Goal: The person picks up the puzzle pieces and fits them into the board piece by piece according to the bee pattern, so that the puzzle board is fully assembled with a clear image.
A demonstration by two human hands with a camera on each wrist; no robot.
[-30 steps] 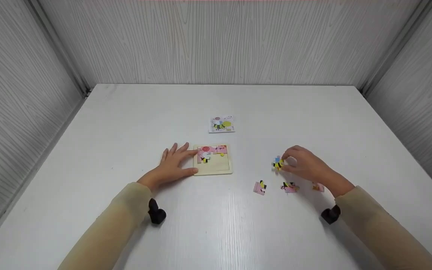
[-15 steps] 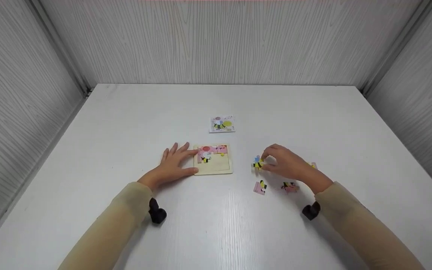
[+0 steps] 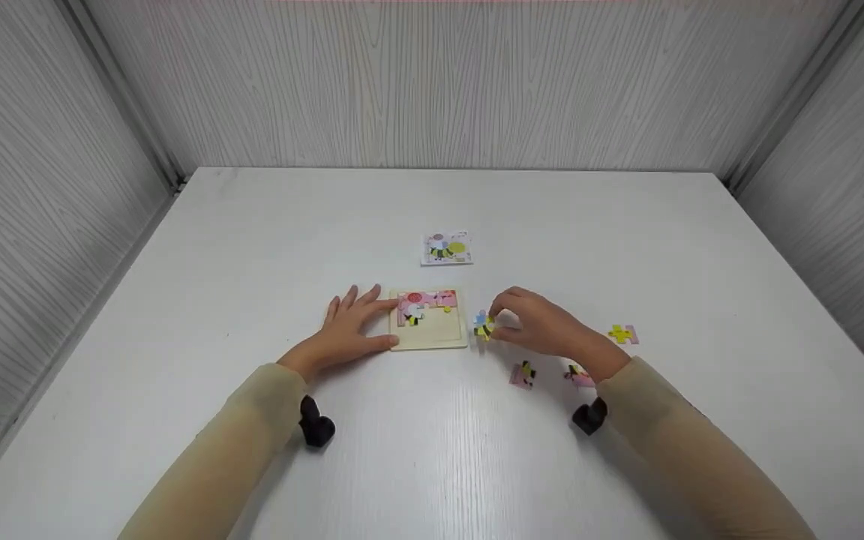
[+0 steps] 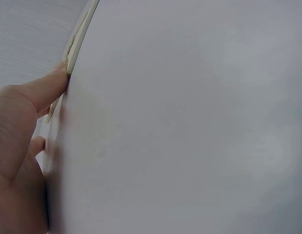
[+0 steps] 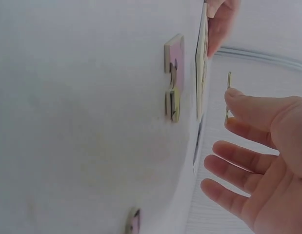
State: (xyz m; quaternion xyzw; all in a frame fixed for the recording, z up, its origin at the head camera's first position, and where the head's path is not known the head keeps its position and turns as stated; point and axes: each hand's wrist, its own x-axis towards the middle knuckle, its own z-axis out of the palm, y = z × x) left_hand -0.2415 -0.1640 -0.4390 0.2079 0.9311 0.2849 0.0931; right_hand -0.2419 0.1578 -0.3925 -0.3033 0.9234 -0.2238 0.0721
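Note:
Between the thumb and index finger of my right hand (image 3: 541, 322) is a jigsaw puzzle piece (image 3: 484, 325) with a blue, yellow and black picture. It is raised off the table, just right of the wooden puzzle tray (image 3: 439, 348). In the right wrist view the piece (image 5: 228, 105) shows edge-on. My left hand (image 3: 346, 334) lies spread at the tray's left side, thumb and index fingertip against its edge. Several pink pieces (image 3: 414, 298) fill the tray's top row and part of its left side. The left wrist view shows my left thumb (image 4: 50, 87) at the tray's rim.
Three loose pieces lie to the right: a pink, black and yellow one (image 3: 523, 375), another partly behind my right wrist (image 3: 578, 376), and a yellow one (image 3: 622, 334). Behind the tray lies a bee picture card (image 3: 447, 248). Grey wood-grain panels (image 3: 432, 82) border the white table.
My right hand has carried the held puzzle piece leftward from above the loose pieces to near the tray's right edge, uncovering the yellow piece. My left hand and the tray stay in place.

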